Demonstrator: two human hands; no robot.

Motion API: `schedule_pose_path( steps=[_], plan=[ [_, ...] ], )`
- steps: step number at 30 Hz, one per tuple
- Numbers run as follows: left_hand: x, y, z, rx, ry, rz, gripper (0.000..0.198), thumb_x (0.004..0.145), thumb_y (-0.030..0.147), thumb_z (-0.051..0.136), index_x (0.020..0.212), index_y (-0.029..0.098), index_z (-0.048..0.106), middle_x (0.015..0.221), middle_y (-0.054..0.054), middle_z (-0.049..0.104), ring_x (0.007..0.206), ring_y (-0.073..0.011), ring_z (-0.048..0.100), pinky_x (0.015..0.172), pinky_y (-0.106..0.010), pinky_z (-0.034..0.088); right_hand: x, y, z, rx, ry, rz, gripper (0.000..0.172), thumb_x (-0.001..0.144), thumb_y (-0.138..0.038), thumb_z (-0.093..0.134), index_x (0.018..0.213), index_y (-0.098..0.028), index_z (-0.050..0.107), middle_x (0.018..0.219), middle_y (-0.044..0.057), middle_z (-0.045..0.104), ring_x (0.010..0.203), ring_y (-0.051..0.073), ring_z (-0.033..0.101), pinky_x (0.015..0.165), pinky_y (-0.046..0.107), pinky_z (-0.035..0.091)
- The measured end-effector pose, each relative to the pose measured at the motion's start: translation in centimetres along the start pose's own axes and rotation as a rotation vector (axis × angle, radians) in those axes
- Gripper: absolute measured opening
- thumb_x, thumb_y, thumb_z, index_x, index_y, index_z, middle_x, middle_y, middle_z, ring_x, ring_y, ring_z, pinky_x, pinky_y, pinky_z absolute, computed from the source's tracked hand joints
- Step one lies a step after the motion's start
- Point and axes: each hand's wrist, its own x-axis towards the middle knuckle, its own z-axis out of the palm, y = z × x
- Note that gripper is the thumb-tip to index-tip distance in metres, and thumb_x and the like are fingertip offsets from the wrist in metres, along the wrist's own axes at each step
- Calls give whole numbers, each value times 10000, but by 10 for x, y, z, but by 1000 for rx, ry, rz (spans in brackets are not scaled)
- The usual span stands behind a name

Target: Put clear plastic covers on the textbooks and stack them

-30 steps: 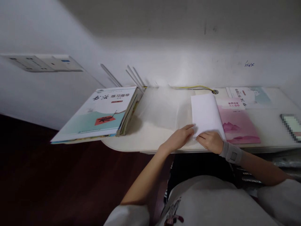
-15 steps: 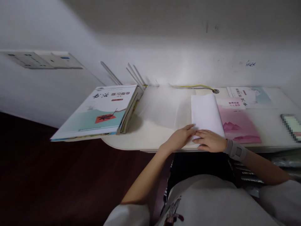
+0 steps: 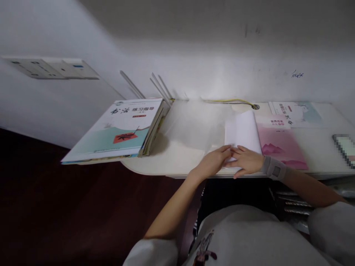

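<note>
A sheet of white paper (image 3: 242, 127), folded or curled over on its right side, lies at the front of the white desk. My left hand (image 3: 212, 162) is at its lower left edge, fingers drawn together on the paper, the tips partly covered by the other hand. My right hand (image 3: 248, 160), with a grey band on the wrist, rests across the lower part of the paper, fingers stretched and spread, their tips touching my left fingers. A pink book (image 3: 281, 144) lies right beside the paper. Whether anything is inside the paper is hidden.
A stack of books (image 3: 111, 129) overhangs the desk's left end. A thin translucent sheet (image 3: 194, 125) covers part of the white desk (image 3: 155, 168). Another book (image 3: 299, 114) is at the back right, and a phone (image 3: 344, 149) at the right. A yellow cable (image 3: 233, 100) runs along the wall.
My right hand has shifted slightly left over the paper, its fingers more spread and now meeting my left fingertips. The paper's right side has moved slightly left and looks more curved.
</note>
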Motion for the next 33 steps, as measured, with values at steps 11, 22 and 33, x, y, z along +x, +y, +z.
schedule_pose_path(
  steps=[11, 22, 33],
  plan=[
    [-16, -26, 31, -124, 227, -108, 457, 950, 272, 335, 1389, 148, 357, 1444, -148, 423, 1338, -193, 390, 1096, -397, 346, 1, -3, 2, 68, -47, 30, 655, 809, -597, 565, 1388, -322, 432, 1498, 166, 326, 1364, 400, 277, 1034, 652, 237],
    [-12, -16, 45, 94, 365, -103, 503, 957, 406, 347, 1394, 159, 381, 1451, -146, 416, 1392, -246, 293, 1107, -472, 310, -39, 94, -3, 330, 665, 580, 614, 875, -597, 431, 1321, -183, 518, 1412, 131, 467, 1342, 271, 374, 1122, 469, 288],
    [31, 46, 94, 665, 314, 150, 485, 920, 184, 397, 1385, 47, 378, 1430, -210, 412, 1371, -307, 313, 1115, -530, 264, 2, 144, 41, 582, 802, 906, 733, 787, -512, 537, 1409, -151, 393, 1505, 117, 328, 1403, 278, 255, 1156, 493, 181]
  ],
)
